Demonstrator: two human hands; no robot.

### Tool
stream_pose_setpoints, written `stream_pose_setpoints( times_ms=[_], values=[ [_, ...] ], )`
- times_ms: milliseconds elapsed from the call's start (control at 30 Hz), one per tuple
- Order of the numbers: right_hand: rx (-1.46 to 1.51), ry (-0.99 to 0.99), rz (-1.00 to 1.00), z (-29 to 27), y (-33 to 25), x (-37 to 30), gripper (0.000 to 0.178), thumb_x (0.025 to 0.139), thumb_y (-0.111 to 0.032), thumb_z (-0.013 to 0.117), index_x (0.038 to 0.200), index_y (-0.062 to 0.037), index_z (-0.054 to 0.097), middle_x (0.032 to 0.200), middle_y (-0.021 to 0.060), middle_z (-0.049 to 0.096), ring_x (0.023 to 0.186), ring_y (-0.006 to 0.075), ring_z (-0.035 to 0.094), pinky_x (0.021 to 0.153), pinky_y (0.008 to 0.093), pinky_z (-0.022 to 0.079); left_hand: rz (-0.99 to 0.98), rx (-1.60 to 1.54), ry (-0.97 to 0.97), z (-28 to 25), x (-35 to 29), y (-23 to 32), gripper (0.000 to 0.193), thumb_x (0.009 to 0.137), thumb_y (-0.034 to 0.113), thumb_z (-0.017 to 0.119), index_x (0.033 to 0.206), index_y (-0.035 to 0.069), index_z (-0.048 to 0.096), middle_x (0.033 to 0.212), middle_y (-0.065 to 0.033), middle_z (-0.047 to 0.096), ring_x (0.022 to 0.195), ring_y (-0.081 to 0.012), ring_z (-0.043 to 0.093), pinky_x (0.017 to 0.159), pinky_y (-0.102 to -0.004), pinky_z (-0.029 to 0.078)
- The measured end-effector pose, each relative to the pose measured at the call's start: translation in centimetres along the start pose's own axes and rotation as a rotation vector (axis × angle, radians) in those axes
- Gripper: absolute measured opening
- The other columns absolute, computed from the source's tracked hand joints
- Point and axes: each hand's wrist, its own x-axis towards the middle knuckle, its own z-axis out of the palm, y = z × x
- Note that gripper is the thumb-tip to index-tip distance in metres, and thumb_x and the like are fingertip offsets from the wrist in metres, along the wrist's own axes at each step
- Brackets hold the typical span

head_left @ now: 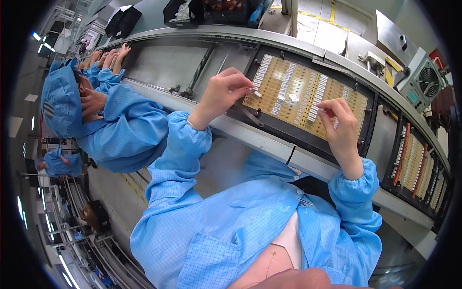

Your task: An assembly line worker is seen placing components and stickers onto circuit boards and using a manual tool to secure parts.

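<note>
A tan circuit board panel [275, 91] lies in a black frame [308, 138] on the conveyor line in front of me. Rows of small white rectangular parts stand on the panel. Over its left edge, my left hand [222, 95] pinches a small white block-shaped part [257, 93] between thumb and forefinger. My right hand [342, 126] is above the panel's right half, thumb and forefinger drawn together beside a row of white parts [314, 111]. Whatever sits between those fingertips is too small to make out. A few loose white parts [294, 98] lie near the panel's middle.
Another framed panel [417, 164] is farther right on the line. Beyond the rail stand black bins [183, 13] of small parts and a grey device with a fan [426, 79]. At my left a co-worker in blue [120, 120] sits close to the line.
</note>
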Motion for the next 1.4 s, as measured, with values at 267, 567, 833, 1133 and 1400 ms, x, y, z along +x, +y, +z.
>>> stream_pose_setpoints(
  times_ms=[267,567,833,1133,1400],
  values=[
    [0.044,0.073,0.03,0.2,0.8,-0.1,0.011,0.088,0.001,0.069,0.099,-0.0003,0.068,0.093,0.0079,0.065,0.075,0.0149,0.061,0.069,0.0276,0.05,0.173,0.394,-0.019,1.0,0.1,0.5,0.013,0.085,0.003,0.073,0.098,0.002,0.07,0.087,-0.0133,0.069,0.081,-0.0225,0.07,0.07,-0.0301,0.056],
    [0.08,0.11,0.08,-0.3,0.9,-0.1,0.015,0.087,0.003,0.07,0.101,-0.0014,0.069,0.093,0.0055,0.065,0.076,0.0121,0.061,0.069,0.0254,0.049,0.015,0.073,0.004,1.4,1.5,0.9,0.013,0.085,-0.001,0.071,0.097,0.002,0.068,0.089,-0.0103,0.069,0.076,-0.019,0.07,0.067,-0.0293,0.055],
    [0.073,0.12,0.056,-0.5,1.2,-0.2,0.015,0.087,0.002,0.069,0.101,-0.0024,0.07,0.091,0.0065,0.065,0.073,0.0141,0.061,0.067,0.0273,0.051,0.181,0.21,0.021,1.4,0.8,0.3,0.011,0.084,-0.003,0.07,0.094,0.002,0.069,0.089,-0.0089,0.068,0.076,-0.0198,0.068,0.067,-0.0295,0.054],
    [0.078,0.124,0.07,-0.6,1.8,-0.2,0.013,0.088,0.002,0.069,0.1,-0.0023,0.07,0.092,0.0065,0.065,0.073,0.0139,0.06,0.067,0.0274,0.05,0.26,0.437,0.025,2.3,1.4,-0.1,0.009,0.081,0.001,0.072,0.087,0.006,0.068,0.087,-0.0054,0.062,0.079,-0.0253,0.061,0.071,-0.0361,0.053],
    [0.07,0.113,0.085,-0.7,1.4,-0.6,0.013,0.088,0.003,0.069,0.1,-0.0016,0.07,0.093,0.006,0.065,0.074,0.0129,0.06,0.068,0.0264,0.049,0.349,0.645,-0.017,2.0,1.8,0.1,0.007,0.077,0.013,0.077,0.079,0.012,0.07,0.086,0.0014,0.059,0.087,-0.0204,0.057,0.074,-0.0355,0.044]
  ],
)
